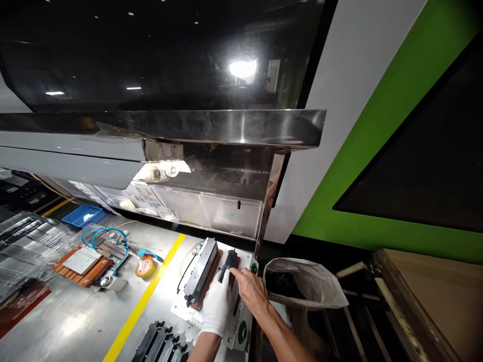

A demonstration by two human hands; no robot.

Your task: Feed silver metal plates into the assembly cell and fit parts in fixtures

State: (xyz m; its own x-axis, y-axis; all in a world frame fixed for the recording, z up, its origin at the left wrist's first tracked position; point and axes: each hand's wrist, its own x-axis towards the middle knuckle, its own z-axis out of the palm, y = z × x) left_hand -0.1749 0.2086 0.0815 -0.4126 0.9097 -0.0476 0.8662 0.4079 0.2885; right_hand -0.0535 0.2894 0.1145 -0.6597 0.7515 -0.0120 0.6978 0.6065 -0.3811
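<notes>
Pressing flat and holding nothing, the gloved left hand point(217, 304) is steadying the long black part point(202, 271) at the workbench's point(75, 322) right edge, while the bare right hand point(251, 289) is pinching a small black piece point(228, 262) beside it.

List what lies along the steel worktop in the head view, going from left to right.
Clear plastic trays → orange plate with blue cable → yellow tape roll → yellow floor-style line → long black part on the fixture → gloved left hand → bare right hand → open plastic bag.
</notes>
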